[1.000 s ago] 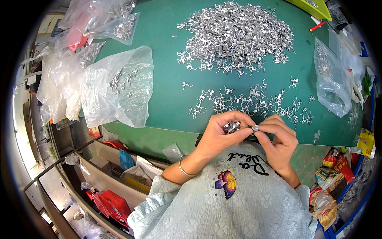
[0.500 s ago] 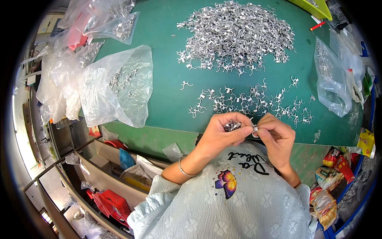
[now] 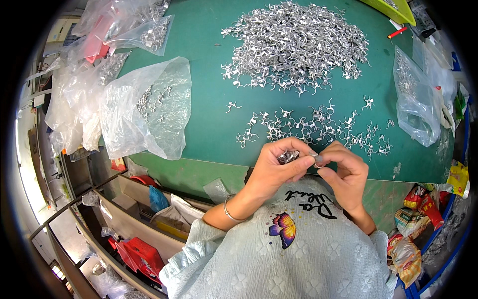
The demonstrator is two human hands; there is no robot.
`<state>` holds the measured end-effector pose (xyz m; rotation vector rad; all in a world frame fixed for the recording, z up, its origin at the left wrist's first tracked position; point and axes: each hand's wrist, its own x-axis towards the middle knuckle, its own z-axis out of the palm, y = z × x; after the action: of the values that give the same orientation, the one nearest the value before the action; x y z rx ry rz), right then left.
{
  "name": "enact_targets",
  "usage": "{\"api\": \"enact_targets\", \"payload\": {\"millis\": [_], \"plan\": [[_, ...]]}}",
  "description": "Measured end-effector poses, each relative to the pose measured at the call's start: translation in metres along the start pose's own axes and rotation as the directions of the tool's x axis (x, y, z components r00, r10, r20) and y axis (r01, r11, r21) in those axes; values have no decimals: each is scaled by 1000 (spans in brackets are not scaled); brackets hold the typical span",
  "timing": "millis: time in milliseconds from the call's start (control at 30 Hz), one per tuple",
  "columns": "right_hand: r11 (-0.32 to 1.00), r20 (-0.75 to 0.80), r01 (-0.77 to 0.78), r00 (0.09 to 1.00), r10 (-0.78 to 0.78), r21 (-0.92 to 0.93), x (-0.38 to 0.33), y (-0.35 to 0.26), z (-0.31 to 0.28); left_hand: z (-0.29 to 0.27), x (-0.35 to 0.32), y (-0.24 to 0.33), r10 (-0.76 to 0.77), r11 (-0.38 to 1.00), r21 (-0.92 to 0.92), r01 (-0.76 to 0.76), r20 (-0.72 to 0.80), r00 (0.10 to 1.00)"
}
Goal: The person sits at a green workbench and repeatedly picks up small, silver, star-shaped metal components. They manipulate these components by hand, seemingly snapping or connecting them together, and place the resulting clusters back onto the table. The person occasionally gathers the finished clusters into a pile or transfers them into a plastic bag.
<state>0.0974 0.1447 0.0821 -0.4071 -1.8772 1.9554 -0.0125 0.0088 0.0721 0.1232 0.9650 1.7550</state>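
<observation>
Nearer the person than the heap of metal clips (image 3: 298, 47), the left hand (image 3: 271, 172) cups loose clips (image 3: 288, 157); both hands' fingertips grasp a single clip (image 3: 318, 158), the right hand's (image 3: 346, 174) thumb lower than before.

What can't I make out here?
Head view:
Small silver metal pieces cupped in the bare left hand: fingers hide how many.
Small silver metal piece between this and the bare right hand: fingertips partly cover its tiny shape.
Large heap of curved silver metal clips: upper ones hide those beneath.
Yellow-green plastic tray: cut off by the top edge.
</observation>
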Motion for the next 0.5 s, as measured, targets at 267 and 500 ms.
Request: {"api": "enact_targets", "payload": {"millis": [267,500], "plan": [[995,-20,-101,995,100,-23,-3,4,1,1,-1,2,-47,999,15,48,-49,998],[984,-35,-177,983,178,18,-8,10,1,8,5,1,-98,993,64,104,-93,991]]}}
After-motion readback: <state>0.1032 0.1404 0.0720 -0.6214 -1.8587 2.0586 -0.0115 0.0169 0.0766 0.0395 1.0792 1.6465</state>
